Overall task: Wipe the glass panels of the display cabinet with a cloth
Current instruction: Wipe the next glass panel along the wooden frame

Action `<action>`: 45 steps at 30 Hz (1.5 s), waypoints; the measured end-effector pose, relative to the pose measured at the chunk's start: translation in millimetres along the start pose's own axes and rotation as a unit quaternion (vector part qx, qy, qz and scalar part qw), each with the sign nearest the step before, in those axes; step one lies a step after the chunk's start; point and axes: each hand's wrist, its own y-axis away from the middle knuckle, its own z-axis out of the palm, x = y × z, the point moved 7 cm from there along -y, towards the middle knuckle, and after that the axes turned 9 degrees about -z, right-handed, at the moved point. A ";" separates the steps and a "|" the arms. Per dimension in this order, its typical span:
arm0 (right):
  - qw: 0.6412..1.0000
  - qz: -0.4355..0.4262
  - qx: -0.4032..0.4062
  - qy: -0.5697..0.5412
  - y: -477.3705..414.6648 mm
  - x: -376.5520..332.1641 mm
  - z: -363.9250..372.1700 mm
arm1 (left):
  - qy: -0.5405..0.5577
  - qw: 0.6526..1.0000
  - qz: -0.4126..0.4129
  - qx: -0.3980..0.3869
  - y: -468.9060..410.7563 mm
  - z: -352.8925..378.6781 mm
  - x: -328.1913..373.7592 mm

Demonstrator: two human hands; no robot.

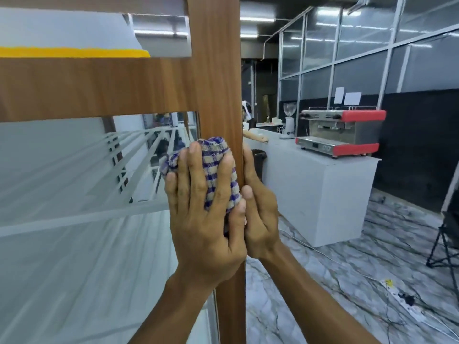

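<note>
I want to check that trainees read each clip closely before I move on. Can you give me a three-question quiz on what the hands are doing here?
1. True or false: the left hand holds the blue and beige checked cloth.
2. What do the fingers and thumb of the right hand grip? A) the cloth B) the edge of the brown wooden cabinet post C) a black tripod
3. Fill in: the red and steel espresso machine stands on a white ____.

Key: 1 true; 2 B; 3 counter.
</note>
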 end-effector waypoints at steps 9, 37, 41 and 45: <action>0.980 -0.044 -0.008 -0.196 -2.1 19.7 11.9 | -0.043 0.998 -0.035 -0.034 6.4 3.9 3.2; 0.894 -0.146 -0.233 -0.354 -21.6 86.1 29.4 | -0.463 0.837 -0.161 0.243 29.4 55.3 50.0; 0.887 -0.186 -0.210 -0.368 -24.4 89.2 35.2 | -0.548 0.798 -0.090 0.234 30.1 71.7 56.6; 0.875 -0.196 -0.162 -0.412 -43.0 100.8 45.0 | -0.623 0.753 -0.027 0.210 22.7 97.7 50.2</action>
